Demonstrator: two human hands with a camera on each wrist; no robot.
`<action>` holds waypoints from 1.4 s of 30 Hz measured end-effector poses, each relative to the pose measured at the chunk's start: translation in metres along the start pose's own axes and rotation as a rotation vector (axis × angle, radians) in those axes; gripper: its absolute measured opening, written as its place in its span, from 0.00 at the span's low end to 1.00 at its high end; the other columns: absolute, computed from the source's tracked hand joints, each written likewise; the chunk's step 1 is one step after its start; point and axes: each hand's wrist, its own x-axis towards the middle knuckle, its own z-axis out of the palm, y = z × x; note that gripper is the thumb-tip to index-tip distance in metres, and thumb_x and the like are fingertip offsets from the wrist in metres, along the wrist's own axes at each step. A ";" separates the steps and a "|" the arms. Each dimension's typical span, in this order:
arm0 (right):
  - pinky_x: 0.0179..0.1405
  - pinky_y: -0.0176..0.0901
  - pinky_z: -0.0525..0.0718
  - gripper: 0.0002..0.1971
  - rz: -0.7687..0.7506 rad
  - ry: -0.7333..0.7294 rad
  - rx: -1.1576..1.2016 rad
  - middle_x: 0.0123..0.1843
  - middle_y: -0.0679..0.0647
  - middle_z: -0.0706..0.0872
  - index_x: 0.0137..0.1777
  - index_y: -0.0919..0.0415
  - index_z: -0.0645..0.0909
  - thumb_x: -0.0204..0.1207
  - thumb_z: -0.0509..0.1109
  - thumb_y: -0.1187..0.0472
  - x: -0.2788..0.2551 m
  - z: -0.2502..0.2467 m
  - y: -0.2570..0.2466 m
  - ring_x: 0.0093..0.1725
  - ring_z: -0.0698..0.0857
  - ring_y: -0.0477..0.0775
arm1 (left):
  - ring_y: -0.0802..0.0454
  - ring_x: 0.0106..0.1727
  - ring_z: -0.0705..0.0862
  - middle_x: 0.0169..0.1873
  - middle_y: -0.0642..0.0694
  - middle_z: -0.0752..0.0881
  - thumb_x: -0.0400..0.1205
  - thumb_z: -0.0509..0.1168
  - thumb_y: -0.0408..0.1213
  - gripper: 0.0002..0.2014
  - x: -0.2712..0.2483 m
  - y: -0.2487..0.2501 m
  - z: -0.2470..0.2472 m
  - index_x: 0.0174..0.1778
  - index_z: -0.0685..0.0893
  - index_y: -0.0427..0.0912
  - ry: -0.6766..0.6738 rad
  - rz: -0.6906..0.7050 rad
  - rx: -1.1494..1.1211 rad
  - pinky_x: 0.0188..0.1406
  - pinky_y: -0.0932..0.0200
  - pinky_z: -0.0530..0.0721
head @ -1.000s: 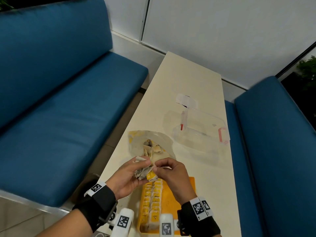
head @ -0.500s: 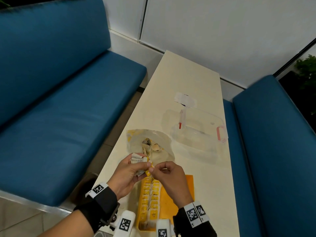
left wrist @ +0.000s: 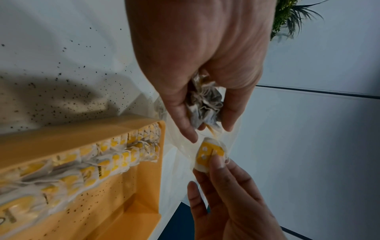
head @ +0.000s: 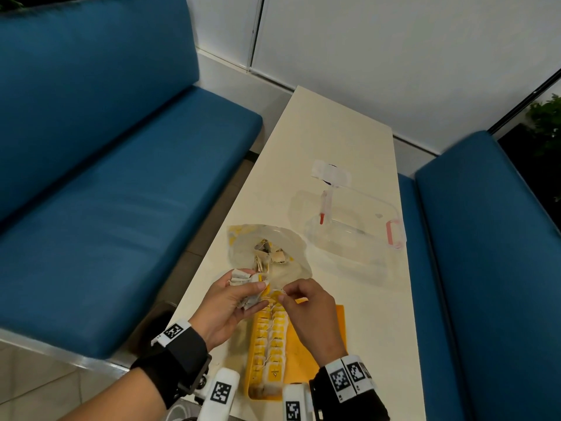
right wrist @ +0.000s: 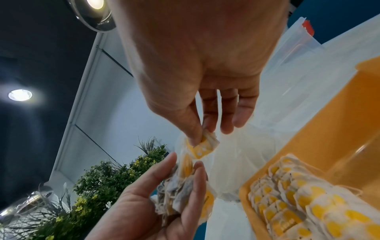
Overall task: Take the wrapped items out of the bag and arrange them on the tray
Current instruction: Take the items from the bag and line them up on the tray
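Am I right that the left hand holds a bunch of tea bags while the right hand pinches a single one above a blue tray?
Not quite: the tray is yellow-orange, not blue, as the head view shows. The left hand does hold the bunch of tea bags, and the right hand pinches one tea bag.

bag behind tray | container right of bag | all on table

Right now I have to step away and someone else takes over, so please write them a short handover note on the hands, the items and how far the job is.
Left hand: holds a crumpled bunch of white wrapped tea bags.
Right hand: fingers pinch one white-and-yellow wrapped tea bag, above the tray's far end.
Orange plastic tray: two rows of wrapped bags already laid along its left side; right side bare.
Clear plastic bag: lies on the table beyond the tray, more items inside.
Left: place the pinched bag, then the bunch, then empty the bag.
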 end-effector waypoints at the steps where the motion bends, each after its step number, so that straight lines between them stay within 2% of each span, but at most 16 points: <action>1: 0.43 0.25 0.78 0.10 0.005 -0.006 0.000 0.41 0.43 0.87 0.39 0.44 0.84 0.73 0.79 0.61 0.000 -0.001 0.000 0.46 0.85 0.37 | 0.41 0.49 0.89 0.49 0.34 0.87 0.71 0.78 0.22 0.19 -0.001 0.000 0.000 0.55 0.84 0.37 -0.004 0.000 0.002 0.52 0.41 0.93; 6: 0.40 0.23 0.77 0.10 -0.031 -0.011 -0.029 0.37 0.44 0.87 0.42 0.47 0.83 0.74 0.78 0.64 0.000 -0.005 0.002 0.44 0.84 0.38 | 0.38 0.52 0.88 0.51 0.34 0.87 0.70 0.78 0.23 0.19 -0.003 0.000 -0.003 0.55 0.84 0.37 0.013 -0.004 0.011 0.52 0.42 0.93; 9: 0.41 0.24 0.78 0.10 -0.031 -0.035 -0.062 0.39 0.43 0.86 0.39 0.47 0.81 0.74 0.79 0.62 0.000 -0.008 0.003 0.45 0.83 0.37 | 0.39 0.51 0.90 0.50 0.35 0.88 0.70 0.78 0.23 0.18 -0.004 0.001 -0.007 0.54 0.84 0.38 0.015 -0.001 0.021 0.55 0.40 0.92; 12: 0.43 0.26 0.77 0.13 -0.085 -0.037 -0.159 0.44 0.43 0.81 0.38 0.44 0.77 0.74 0.78 0.61 0.000 -0.010 0.005 0.45 0.82 0.38 | 0.41 0.49 0.91 0.49 0.35 0.88 0.73 0.77 0.23 0.17 -0.005 0.002 -0.010 0.55 0.83 0.39 0.016 -0.018 0.054 0.56 0.41 0.92; 15: 0.43 0.30 0.77 0.11 -0.140 -0.065 -0.210 0.45 0.43 0.80 0.41 0.47 0.78 0.75 0.76 0.63 0.001 -0.013 0.005 0.45 0.82 0.40 | 0.39 0.52 0.91 0.51 0.34 0.89 0.74 0.77 0.22 0.18 -0.005 0.001 -0.013 0.57 0.82 0.39 0.017 -0.041 0.059 0.55 0.43 0.92; 18: 0.43 0.29 0.78 0.10 -0.165 -0.117 -0.212 0.46 0.42 0.79 0.39 0.46 0.79 0.74 0.78 0.59 0.001 -0.020 0.001 0.44 0.82 0.42 | 0.38 0.54 0.90 0.53 0.34 0.89 0.74 0.77 0.23 0.18 -0.005 0.001 -0.014 0.57 0.82 0.39 0.018 -0.051 0.064 0.53 0.45 0.93; 21: 0.40 0.31 0.81 0.09 -0.045 -0.158 -0.119 0.42 0.45 0.85 0.37 0.50 0.82 0.71 0.80 0.59 0.002 -0.026 -0.001 0.40 0.85 0.45 | 0.39 0.52 0.91 0.52 0.34 0.90 0.72 0.78 0.23 0.19 -0.005 0.001 -0.014 0.56 0.83 0.39 0.005 -0.053 0.080 0.52 0.45 0.93; 24: 0.32 0.40 0.82 0.05 0.128 -0.225 0.041 0.40 0.54 0.88 0.43 0.60 0.79 0.76 0.74 0.65 0.001 -0.026 0.004 0.34 0.91 0.48 | 0.40 0.51 0.92 0.52 0.35 0.90 0.73 0.78 0.23 0.17 -0.007 0.001 -0.013 0.55 0.83 0.40 -0.017 -0.058 0.124 0.52 0.46 0.93; 27: 0.29 0.46 0.86 0.04 0.204 -0.263 0.148 0.39 0.62 0.88 0.46 0.64 0.75 0.80 0.68 0.70 -0.004 -0.023 0.015 0.37 0.93 0.55 | 0.40 0.53 0.91 0.53 0.35 0.90 0.72 0.79 0.23 0.18 -0.008 0.001 -0.012 0.55 0.83 0.39 -0.034 -0.060 0.159 0.52 0.46 0.93; 29: 0.31 0.43 0.86 0.04 0.225 -0.300 0.152 0.39 0.64 0.88 0.48 0.64 0.74 0.81 0.66 0.71 -0.010 -0.021 0.024 0.38 0.93 0.55 | 0.40 0.52 0.90 0.52 0.36 0.89 0.71 0.79 0.23 0.18 -0.009 -0.001 -0.012 0.54 0.84 0.39 -0.039 -0.064 0.179 0.49 0.47 0.94; 31: 0.33 0.43 0.87 0.05 0.237 -0.347 0.119 0.40 0.64 0.88 0.50 0.62 0.76 0.81 0.66 0.71 -0.015 -0.018 0.035 0.38 0.93 0.56 | 0.42 0.51 0.90 0.50 0.36 0.87 0.71 0.79 0.22 0.18 -0.011 -0.005 -0.011 0.54 0.85 0.39 -0.034 -0.071 0.198 0.45 0.48 0.93; 33: 0.36 0.47 0.89 0.07 0.243 -0.399 0.075 0.40 0.62 0.89 0.50 0.59 0.79 0.79 0.69 0.72 -0.021 -0.015 0.045 0.37 0.92 0.58 | 0.43 0.50 0.90 0.51 0.36 0.87 0.72 0.79 0.22 0.18 -0.012 -0.009 -0.012 0.55 0.85 0.39 -0.031 -0.081 0.218 0.43 0.49 0.93; 37: 0.35 0.44 0.86 0.05 0.245 -0.502 -0.094 0.33 0.51 0.87 0.42 0.57 0.83 0.71 0.77 0.66 -0.031 -0.012 0.061 0.31 0.87 0.46 | 0.45 0.48 0.91 0.51 0.37 0.85 0.73 0.79 0.22 0.18 -0.015 -0.016 -0.013 0.54 0.85 0.39 -0.029 -0.095 0.245 0.44 0.49 0.92; 40: 0.40 0.49 0.87 0.06 0.228 -0.587 -0.172 0.38 0.54 0.88 0.41 0.52 0.83 0.70 0.77 0.62 -0.035 -0.010 0.068 0.36 0.87 0.50 | 0.44 0.49 0.90 0.50 0.38 0.85 0.73 0.79 0.22 0.17 -0.016 -0.019 -0.014 0.54 0.85 0.39 -0.025 -0.098 0.246 0.45 0.48 0.93; 42: 0.44 0.53 0.89 0.07 0.228 -0.658 -0.175 0.40 0.55 0.89 0.42 0.51 0.81 0.72 0.75 0.64 -0.037 -0.006 0.068 0.37 0.90 0.52 | 0.45 0.47 0.90 0.49 0.39 0.85 0.73 0.79 0.21 0.17 -0.017 -0.020 -0.014 0.53 0.85 0.39 -0.035 -0.097 0.246 0.46 0.47 0.93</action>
